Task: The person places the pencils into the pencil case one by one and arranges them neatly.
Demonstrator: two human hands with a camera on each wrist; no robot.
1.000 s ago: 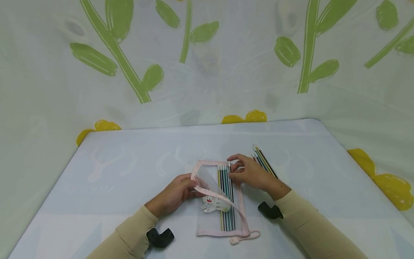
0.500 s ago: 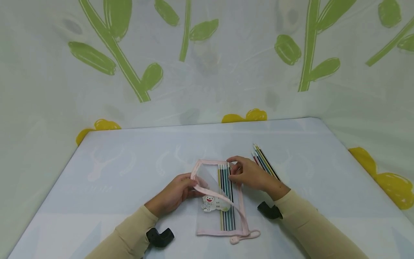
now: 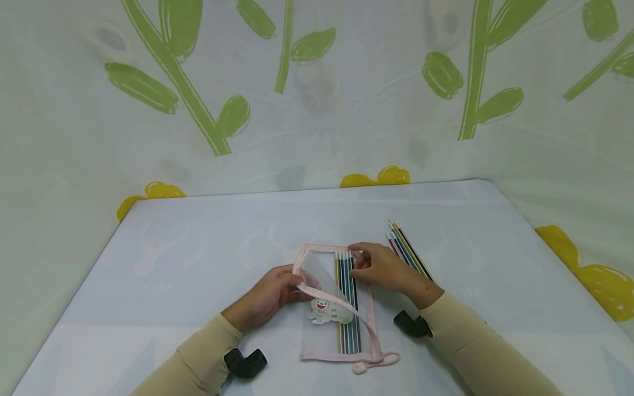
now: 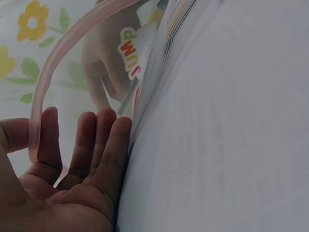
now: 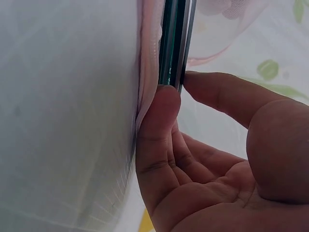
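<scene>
A see-through mesh pencil pouch [image 3: 317,356] with pink edging lies on the table, its zipped side lifted. My left hand [image 3: 271,290] pinches the raised pink edge between thumb and index finger; in the left wrist view, the other fingers [image 4: 104,150] extend inside the pouch. Several striped pencils [image 3: 349,286] lie side by side in it. At their far ends is my right hand [image 3: 388,268]. The right wrist view has its thumb and index finger [image 5: 161,111] pinching the outermost pencil [image 5: 186,46] at its end, beside the pink edge.
Another bundle of striped pencils [image 3: 407,248] lies on the table [image 3: 198,253] behind my right hand, partly hidden by the wrist. A pink zip pull with a loop [image 3: 360,367] rests at the pouch's near right corner. A floral curtain [image 3: 317,126] hangs beyond the table.
The rightmost pencil has slid toward me into the pouch, so its end is now about level with the others. My right hand has shifted slightly toward me; the left has stayed put.
</scene>
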